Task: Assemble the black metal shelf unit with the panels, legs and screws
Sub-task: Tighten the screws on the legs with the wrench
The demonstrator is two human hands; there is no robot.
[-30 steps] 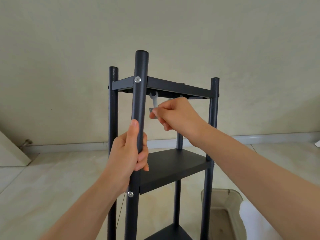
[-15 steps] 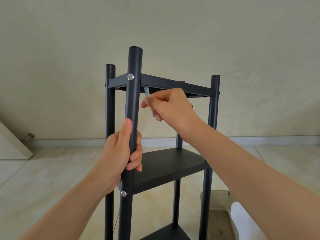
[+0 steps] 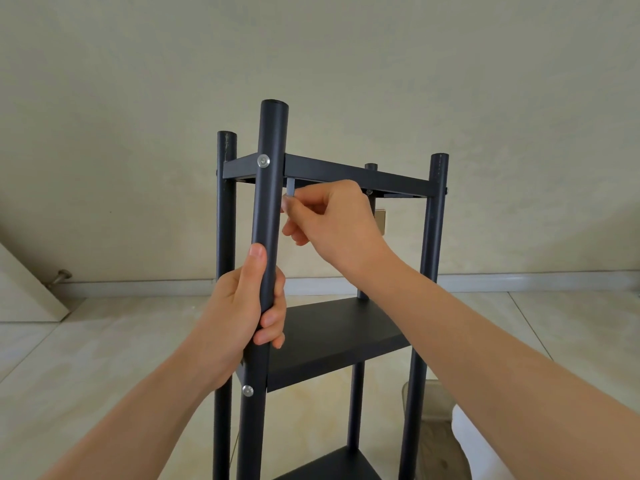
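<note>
The black shelf unit stands upright in front of me, with a top panel, a middle panel and a lower panel. My left hand grips the near front leg between the top and middle panels. A silver screw sits in that leg at the top panel, another screw at the middle panel. My right hand pinches a small silver wrench just under the top panel, right behind the near leg. The wrench's upper end is hidden under the panel.
Three more black legs stand at the left, right and back. A translucent plastic bin sits on the tiled floor at the lower right, beside something white. A pale board leans at the far left wall.
My right hand has lifted the wrench up and left, from hanging below the top panel to right under its near corner. My left hand keeps its grip on the leg.
</note>
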